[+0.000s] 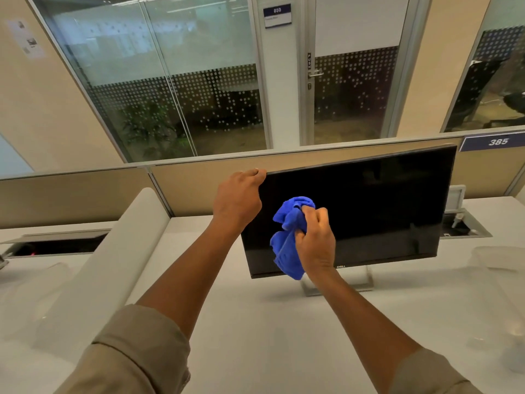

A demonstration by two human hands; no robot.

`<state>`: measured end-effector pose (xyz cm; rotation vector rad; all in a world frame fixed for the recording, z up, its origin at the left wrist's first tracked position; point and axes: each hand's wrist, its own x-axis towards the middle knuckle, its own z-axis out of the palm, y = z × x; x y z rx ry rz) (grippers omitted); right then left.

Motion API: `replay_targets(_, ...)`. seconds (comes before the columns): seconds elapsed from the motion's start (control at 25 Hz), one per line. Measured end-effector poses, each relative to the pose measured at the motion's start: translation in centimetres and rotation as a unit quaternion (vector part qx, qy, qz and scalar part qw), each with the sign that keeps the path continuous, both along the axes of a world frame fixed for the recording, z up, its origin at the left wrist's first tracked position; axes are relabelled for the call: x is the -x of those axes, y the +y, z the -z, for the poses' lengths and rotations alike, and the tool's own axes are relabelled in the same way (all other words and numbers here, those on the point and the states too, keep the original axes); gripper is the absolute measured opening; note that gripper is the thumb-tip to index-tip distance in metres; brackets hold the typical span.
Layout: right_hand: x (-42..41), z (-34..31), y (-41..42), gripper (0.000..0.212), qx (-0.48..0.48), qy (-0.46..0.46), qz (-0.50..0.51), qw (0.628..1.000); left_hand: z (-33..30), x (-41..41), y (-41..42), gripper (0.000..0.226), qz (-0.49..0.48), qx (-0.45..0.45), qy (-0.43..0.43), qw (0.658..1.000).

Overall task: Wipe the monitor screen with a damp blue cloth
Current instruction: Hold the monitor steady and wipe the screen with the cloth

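A black monitor [377, 206] with a dark, switched-off screen stands on a silver stand [338, 288] on the white desk. My left hand [237, 197] grips the monitor's top left corner, fingers curled over the upper edge. My right hand [316, 240] holds a bunched blue cloth [287, 243] against the lower left part of the screen. The cloth hangs down past the bottom bezel. Both forearms reach forward from beige sleeves.
The white desk [255, 322] is bounded by a beige partition [199, 183] behind the monitor and a white divider [113, 251] on the left. Open cable troughs [56, 245] sit left and right. A clear container [500, 260] stands at right. Glass walls and a door lie beyond.
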<state>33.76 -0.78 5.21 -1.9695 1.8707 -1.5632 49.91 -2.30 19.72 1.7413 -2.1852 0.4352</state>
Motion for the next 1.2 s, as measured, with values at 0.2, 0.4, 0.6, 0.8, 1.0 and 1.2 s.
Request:
replay_targets(0.2,-4.2,2.2,-0.1,0.04,0.06,0.253,-0.102,0.96,-1.4,-1.3,-0.9,0.071,0.021,-0.038,-0.016,0.999)
replay_targets(0.4,-1.9,6.2,1.4,0.061,-0.037,0.365,-0.186,0.911,-1.4,-1.9,-0.6,0.071,0.043,-0.036,-0.038,0.998)
replay_targets(0.6,2.3,6.3,2.7,0.044,-0.108,0.356,-0.124,0.92,-1.4,-1.7,-0.8,0.072,0.03,-0.029,-0.024,0.999)
replay_targets(0.8,8.6,6.5,3.9,0.032,-0.167,0.29,-0.037,0.941,-1.2,-1.7,-0.5,0.069,0.04,-0.033,-0.013,0.999)
replay_targets(1.0,15.0,5.3,3.8,0.028,-0.181,0.108,0.083,0.974,-1.4,-1.8,-0.7,0.051,0.054,-0.045,0.006,0.997)
replay_targets(1.2,17.8,1.2,2.2,0.03,-0.142,0.004,0.146,0.979,-1.5,-1.6,-0.7,0.05,0.055,-0.046,-0.008,0.997)
